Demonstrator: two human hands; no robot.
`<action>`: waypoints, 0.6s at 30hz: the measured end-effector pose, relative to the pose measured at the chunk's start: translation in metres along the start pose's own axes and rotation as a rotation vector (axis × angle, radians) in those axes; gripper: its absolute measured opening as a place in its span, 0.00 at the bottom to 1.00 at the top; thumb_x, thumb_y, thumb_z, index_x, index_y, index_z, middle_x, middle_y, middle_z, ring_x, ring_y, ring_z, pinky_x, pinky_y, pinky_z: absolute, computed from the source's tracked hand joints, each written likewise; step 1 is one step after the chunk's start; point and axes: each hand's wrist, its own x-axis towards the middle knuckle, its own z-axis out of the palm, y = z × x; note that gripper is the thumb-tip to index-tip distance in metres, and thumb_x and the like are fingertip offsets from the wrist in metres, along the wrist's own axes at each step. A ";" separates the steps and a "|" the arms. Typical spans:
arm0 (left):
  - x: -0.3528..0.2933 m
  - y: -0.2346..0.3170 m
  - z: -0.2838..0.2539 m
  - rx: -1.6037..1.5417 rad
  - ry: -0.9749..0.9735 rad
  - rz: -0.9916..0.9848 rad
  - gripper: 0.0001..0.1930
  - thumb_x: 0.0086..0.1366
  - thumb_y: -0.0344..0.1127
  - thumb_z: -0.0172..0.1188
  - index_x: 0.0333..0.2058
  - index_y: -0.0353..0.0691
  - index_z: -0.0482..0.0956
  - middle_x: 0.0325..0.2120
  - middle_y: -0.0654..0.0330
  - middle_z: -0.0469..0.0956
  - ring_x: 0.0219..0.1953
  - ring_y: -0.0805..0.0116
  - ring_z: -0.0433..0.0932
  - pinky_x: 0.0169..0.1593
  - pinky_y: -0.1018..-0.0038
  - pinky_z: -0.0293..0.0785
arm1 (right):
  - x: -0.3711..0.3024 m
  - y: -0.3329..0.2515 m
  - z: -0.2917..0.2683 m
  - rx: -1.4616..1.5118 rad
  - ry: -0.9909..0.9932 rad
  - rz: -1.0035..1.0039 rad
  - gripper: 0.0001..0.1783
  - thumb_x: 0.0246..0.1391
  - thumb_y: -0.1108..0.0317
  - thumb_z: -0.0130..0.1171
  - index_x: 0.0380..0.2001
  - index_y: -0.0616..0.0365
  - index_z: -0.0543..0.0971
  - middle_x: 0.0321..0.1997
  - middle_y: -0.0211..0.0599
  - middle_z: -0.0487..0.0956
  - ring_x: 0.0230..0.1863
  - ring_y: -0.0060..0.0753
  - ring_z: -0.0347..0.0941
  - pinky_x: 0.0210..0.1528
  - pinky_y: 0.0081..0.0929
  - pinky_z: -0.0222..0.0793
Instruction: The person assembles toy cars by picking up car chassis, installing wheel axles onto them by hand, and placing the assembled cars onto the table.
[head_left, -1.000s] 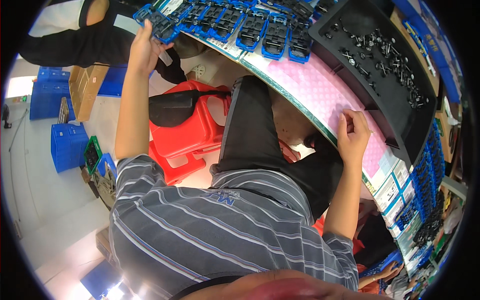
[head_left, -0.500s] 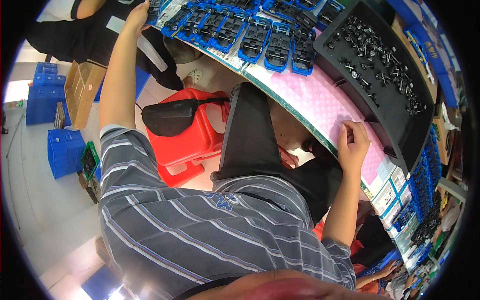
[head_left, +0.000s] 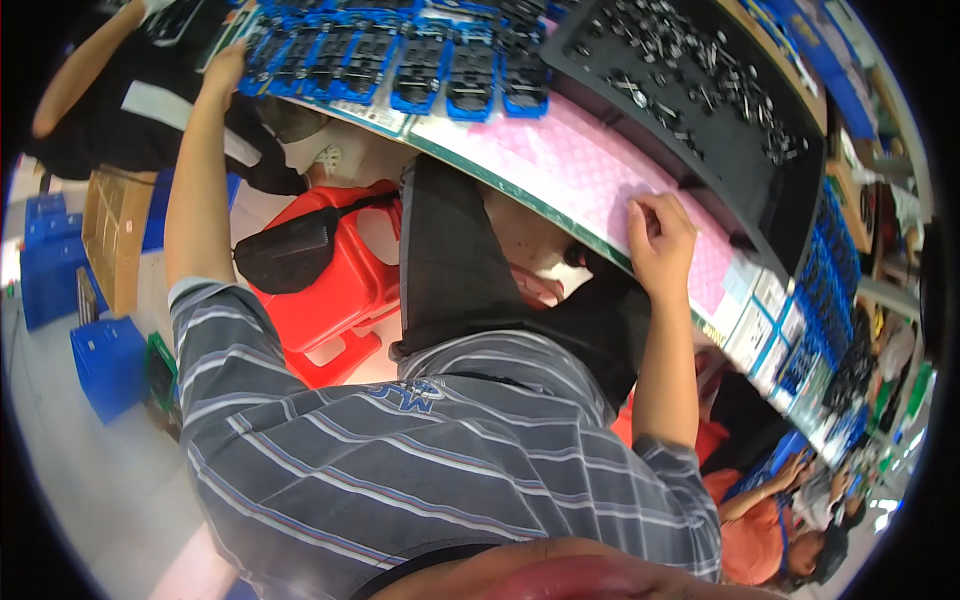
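At the upper left, my left arm reaches out, and my left hand [head_left: 226, 70] is at the table's edge, beside the end of a row of blue toy-car bodies [head_left: 415, 68] with black undersides showing. Blur and the angle hide its fingers, so I cannot make out a grip. My right hand [head_left: 662, 240] is over the pink bubble-wrap mat [head_left: 590, 150], fingers curled in and thumb near the forefinger. Whether anything small sits in them is hidden. Just beyond it stands a black tray [head_left: 690, 160] holding many small black wheels on metal axles [head_left: 650, 45].
A red stool [head_left: 330, 290] with a black pouch [head_left: 290, 250] stands left of my legs. Blue bins [head_left: 110, 365] and a cardboard box [head_left: 112, 240] are on the floor at left. Another person in black [head_left: 190, 90] is at the upper left; one in orange [head_left: 755, 540] is at the lower right.
The whole view has shifted, carrying table and stool leftward. The dark piece by my left hand is no longer distinct there. My right hand stays curled over the mat.
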 end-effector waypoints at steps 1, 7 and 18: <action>0.001 0.006 0.039 0.009 0.009 0.055 0.27 0.76 0.54 0.47 0.57 0.36 0.79 0.47 0.54 0.82 0.49 0.63 0.77 0.55 0.67 0.71 | -0.008 0.005 -0.004 -0.043 0.021 0.032 0.03 0.55 0.75 0.63 0.34 0.63 0.81 0.29 0.41 0.77 0.28 0.36 0.75 0.33 0.28 0.71; -0.031 -0.023 -0.013 0.618 0.342 0.458 0.30 0.75 0.57 0.45 0.55 0.35 0.80 0.51 0.42 0.81 0.55 0.40 0.78 0.59 0.55 0.71 | -0.018 0.028 -0.009 0.055 0.101 -0.111 0.04 0.55 0.75 0.63 0.34 0.62 0.82 0.30 0.41 0.78 0.30 0.40 0.77 0.34 0.33 0.74; -0.360 0.024 0.167 -0.170 -0.024 0.185 0.19 0.77 0.40 0.53 0.55 0.31 0.77 0.45 0.54 0.80 0.45 0.68 0.78 0.48 0.73 0.76 | -0.174 0.129 -0.232 -0.709 0.651 0.349 0.23 0.51 0.66 0.69 0.50 0.61 0.80 0.48 0.49 0.80 0.49 0.48 0.77 0.50 0.41 0.74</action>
